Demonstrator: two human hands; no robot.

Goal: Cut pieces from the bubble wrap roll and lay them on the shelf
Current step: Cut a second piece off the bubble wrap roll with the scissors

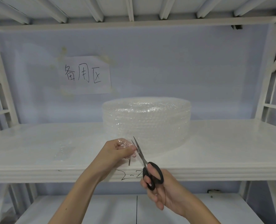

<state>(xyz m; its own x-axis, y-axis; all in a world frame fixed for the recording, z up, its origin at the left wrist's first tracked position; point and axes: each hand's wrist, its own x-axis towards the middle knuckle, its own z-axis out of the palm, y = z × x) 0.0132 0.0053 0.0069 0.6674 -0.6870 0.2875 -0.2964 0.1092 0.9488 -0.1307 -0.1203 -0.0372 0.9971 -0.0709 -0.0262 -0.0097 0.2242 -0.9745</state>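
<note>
— Where's the roll (147,122) from where you stand?

— On the white shelf (214,143), a bit right of centre, lying flat like a drum, its near side close to the front lip. A loose end of wrap (126,143) comes off its lower left toward the person.

— And the hands?

— The left hand (117,151) is curled round that loose end; the clear film drapes over the fingertips, thumb pinching it from the side. The right hand (159,189) holds the scissors (147,167), fingers and thumb through the black loops. The blades are slightly parted and point up and left, with the film between them just beside the left fingers.

— Anything cut already?

— A piece (63,152) lies flat on the shelf well left of the roll, near the front. It's clear against white, so its edges are hard to make out.

— What else is around?

— A paper sign (87,75) with handwritten black characters is stuck on the pale back wall, left of and above the roll, with yellowish stains round it. "2-2" (131,175) is scrawled in black on the shelf's front edge, partly behind the scissors' handles. White uprights with cross-bracing stand at both ends, ribs of another shelf run overhead, and a lower shelf (101,210) sits under the arms, a black line drawn down it.

— Anything in the way?

— Only the left hand covers part of the roll's bottom edge.
</note>
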